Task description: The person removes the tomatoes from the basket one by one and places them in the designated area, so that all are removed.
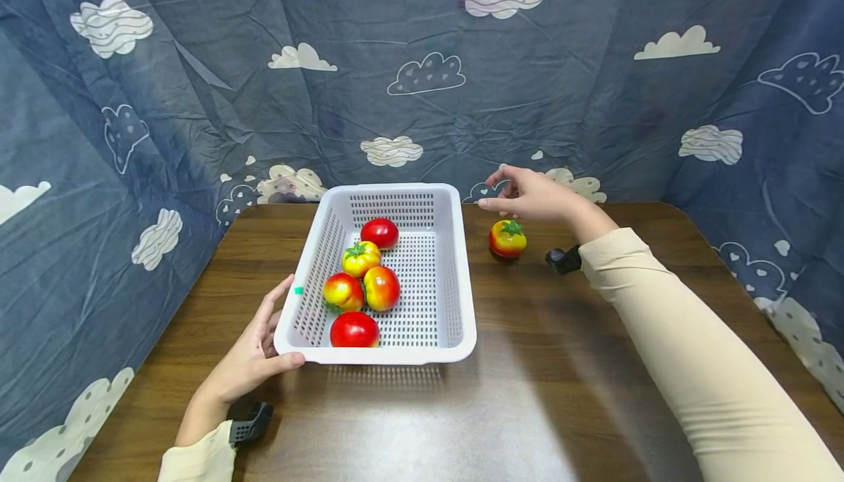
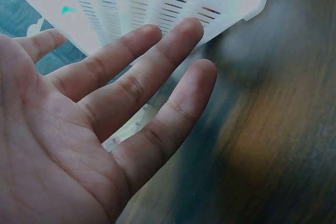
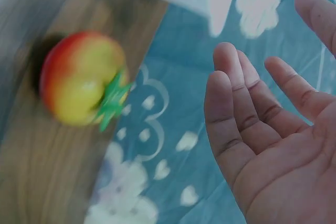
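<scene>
My left hand (image 1: 253, 354) is at the near left corner of a white perforated plastic basket (image 1: 467, 306). Its thumb lies by the front rim and its fingers extend along the outer side wall, loosely spread in the left wrist view. Inside the basket lie several toy tomatoes, among them a red one (image 1: 354, 330) and a yellow one (image 1: 360, 258) with green leaves. Right of the basket, a red-and-yellow toy tomato (image 1: 508, 239) with a green stem top sits on the table. Above and behind it hovers my right hand (image 1: 537, 194), fingers relaxed, holding nothing and apart from the tomato.
The brown wooden table (image 1: 527, 394) carries the basket and the loose tomato. A blue cloth (image 1: 369, 116) with cloud prints hangs behind the table and along its sides. Each wrist wears a black device, such as the one (image 1: 250, 423) on the left.
</scene>
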The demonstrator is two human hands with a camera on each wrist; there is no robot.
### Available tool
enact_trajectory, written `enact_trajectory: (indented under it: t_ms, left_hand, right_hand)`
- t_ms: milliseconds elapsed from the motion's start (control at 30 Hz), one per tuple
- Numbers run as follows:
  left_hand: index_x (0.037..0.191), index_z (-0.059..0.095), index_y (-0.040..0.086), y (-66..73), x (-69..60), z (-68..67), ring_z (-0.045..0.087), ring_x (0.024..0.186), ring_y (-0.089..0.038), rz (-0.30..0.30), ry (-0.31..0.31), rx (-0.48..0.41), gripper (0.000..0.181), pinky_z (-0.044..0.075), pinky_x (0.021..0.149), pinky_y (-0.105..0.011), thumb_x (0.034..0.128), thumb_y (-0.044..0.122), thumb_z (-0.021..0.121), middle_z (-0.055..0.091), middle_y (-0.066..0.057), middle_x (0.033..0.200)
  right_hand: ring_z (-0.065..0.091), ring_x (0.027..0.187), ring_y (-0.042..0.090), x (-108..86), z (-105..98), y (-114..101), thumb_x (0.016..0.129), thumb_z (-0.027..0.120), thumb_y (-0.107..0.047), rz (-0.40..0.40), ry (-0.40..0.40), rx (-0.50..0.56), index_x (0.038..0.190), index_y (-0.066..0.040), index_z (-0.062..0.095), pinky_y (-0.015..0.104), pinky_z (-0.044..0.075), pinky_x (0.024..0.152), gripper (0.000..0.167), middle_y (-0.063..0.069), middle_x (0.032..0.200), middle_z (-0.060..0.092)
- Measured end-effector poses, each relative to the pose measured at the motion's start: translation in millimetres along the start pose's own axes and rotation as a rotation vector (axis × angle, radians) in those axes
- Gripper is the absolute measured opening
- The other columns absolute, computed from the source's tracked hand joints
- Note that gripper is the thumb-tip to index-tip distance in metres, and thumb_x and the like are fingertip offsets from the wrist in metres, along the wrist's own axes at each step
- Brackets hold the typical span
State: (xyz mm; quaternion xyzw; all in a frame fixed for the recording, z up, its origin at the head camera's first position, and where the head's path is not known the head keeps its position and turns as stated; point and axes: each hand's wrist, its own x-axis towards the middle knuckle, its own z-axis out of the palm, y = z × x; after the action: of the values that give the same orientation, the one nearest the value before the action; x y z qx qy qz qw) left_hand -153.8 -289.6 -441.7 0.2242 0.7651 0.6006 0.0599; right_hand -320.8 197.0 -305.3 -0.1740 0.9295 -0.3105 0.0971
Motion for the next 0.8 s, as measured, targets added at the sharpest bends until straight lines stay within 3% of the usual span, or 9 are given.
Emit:
enact_trajectory:
  t_ms: [400, 567, 800]
  left_hand:
    - [0.173, 0.008, 0.021, 2.0, 0.2, 1.4, 0.072, 0.117, -0.012, -0.011, 0.001, -0.003, 0.114, 0.060, 0.093, -0.027, 0.0867, -0.004, 0.079, 0.044, -0.043, 0.154]
    - [0.173, 0.009, 0.022, 1.3, -0.2, 2.2, 0.073, 0.116, -0.013, -0.013, 0.005, 0.006, 0.114, 0.060, 0.093, -0.027, 0.0868, -0.005, 0.078, 0.045, -0.043, 0.152]
    - [0.173, 0.008, 0.021, 2.1, -0.9, 0.0, 0.072, 0.117, -0.011, -0.008, 0.001, 0.019, 0.114, 0.060, 0.093, -0.026, 0.0869, -0.004, 0.078, 0.046, -0.043, 0.153]
  right_hand:
    - [0.070, 0.097, 0.025, 6.9, 28, -65, 0.099, 0.078, -0.035, -0.188, -0.054, -0.061, 0.140, -0.012, 0.062, 0.037, 0.055, 0.087, 0.050, 0.010, 0.106, 0.071]
    - [0.073, 0.101, 0.025, 8.6, 45, -91, 0.098, 0.079, -0.033, -0.264, -0.133, -0.066, 0.138, -0.010, 0.062, 0.039, 0.059, 0.091, 0.049, 0.009, 0.106, 0.074]
    - [0.071, 0.094, 0.021, 13.3, 78, -117, 0.096, 0.081, -0.030, -0.330, -0.260, -0.054, 0.130, -0.009, 0.066, 0.032, 0.058, 0.087, 0.042, 0.008, 0.103, 0.074]
